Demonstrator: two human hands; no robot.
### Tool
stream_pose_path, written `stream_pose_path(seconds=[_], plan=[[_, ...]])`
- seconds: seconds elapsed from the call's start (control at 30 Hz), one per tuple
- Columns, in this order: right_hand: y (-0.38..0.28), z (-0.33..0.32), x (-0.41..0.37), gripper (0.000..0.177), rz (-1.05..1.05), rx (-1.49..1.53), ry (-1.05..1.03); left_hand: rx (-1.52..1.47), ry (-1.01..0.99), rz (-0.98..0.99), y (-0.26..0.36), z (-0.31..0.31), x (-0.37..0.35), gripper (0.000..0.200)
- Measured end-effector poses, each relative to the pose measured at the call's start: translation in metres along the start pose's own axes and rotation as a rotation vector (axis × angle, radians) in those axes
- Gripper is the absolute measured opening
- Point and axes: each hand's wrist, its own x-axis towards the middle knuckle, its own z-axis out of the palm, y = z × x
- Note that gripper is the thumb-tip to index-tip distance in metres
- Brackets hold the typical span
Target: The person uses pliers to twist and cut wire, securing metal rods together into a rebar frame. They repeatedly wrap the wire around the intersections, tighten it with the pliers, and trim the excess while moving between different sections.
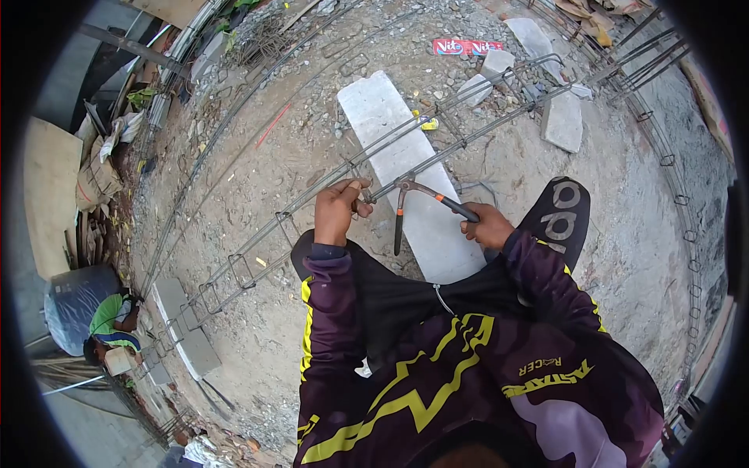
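Note:
A long rebar cage point(271, 226) of thin steel bars with square stirrups runs diagonally across the head view. My left hand point(342, 210) is closed at the cage's bars, thumb and fingers curled beside a stirrup; the exact contact is partly hidden. In my right hand point(487, 228) is one dark handle of a pair of pincers point(425, 189) with orange and black handles. Their jaws are at the lower bar, just right of my left hand. The other handle hangs down, spread apart from the held one. Beneath the cage lies a pale concrete block point(398, 156).
More concrete pieces point(562, 121) lie at upper right, near a red wrapper point(466, 47). Another block point(186, 331) is under the cage's left end. A person in green point(113, 320) crouches at far left. Further rebar point(677, 179) curves along the right side.

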Motion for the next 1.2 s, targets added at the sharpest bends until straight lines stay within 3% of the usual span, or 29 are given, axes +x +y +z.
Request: stream_pose_path(seconds=[0.07, 0.17, 0.27, 0.37, 0.5, 0.57, 0.67, 0.8, 0.83, 0.97, 1.07, 1.13, 1.2], plan=[[0.005, -0.005, 0.005, 0.043, -0.080, -0.397, 0.204, -0.080, -0.023, 0.002, 0.005, -0.003, -0.004, 0.026], [0.002, -0.008, 0.002, 0.047, 0.024, -0.182, 0.049, -0.167, -0.019, -0.030, 0.014, -0.007, -0.013, 0.027], [-0.007, 0.003, -0.006, 0.055, 0.140, -0.538, 0.164, -0.253, -0.014, -0.099, 0.017, -0.012, -0.019, 0.028], [-0.046, 0.017, -0.020, 0.059, 0.071, -0.686, 0.386, -0.242, -0.134, -0.106, 0.009, -0.018, -0.017, 0.030], [-0.127, 0.026, -0.028, 0.048, -0.625, -0.334, 0.556, -0.197, -0.284, -0.089, 0.016, -0.016, -0.025, 0.030], [-0.171, 0.035, -0.027, 0.044, -0.893, -0.318, 0.586, -0.181, -0.341, -0.070, 0.027, -0.012, -0.035, 0.029], [-0.191, 0.046, -0.013, 0.042, -0.268, 0.506, 0.076, -0.222, -0.408, -0.027, 0.018, -0.019, -0.043, 0.029], [-0.176, 0.083, -0.004, 0.035, -0.449, 0.694, 0.117, -0.339, -0.447, -0.005, 0.009, -0.023, -0.055, 0.033], [-0.178, 0.083, -0.005, 0.032, -0.488, 0.622, 0.197, -0.383, -0.437, 0.001, 0.009, -0.020, -0.058, 0.035], [-0.213, 0.079, -0.003, 0.029, -0.467, 0.909, 0.439, -0.576, -0.439, 0.006, 0.009, 0.002, -0.086, 0.043], [-0.235, 0.062, -0.005, 0.030, -0.565, 1.119, 0.539, -0.641, -0.624, -0.085, 0.003, -0.002, -0.106, 0.041], [-0.244, 0.058, -0.011, 0.029, -0.584, 0.979, 0.517, -0.529, -0.641, -0.147, -0.027, -0.007, -0.092, 0.039], [-0.250, 0.061, -0.020, 0.027, -0.530, 0.742, 0.496, -0.269, -0.539, 0.151, -0.024, -0.022, -0.078, 0.035]])
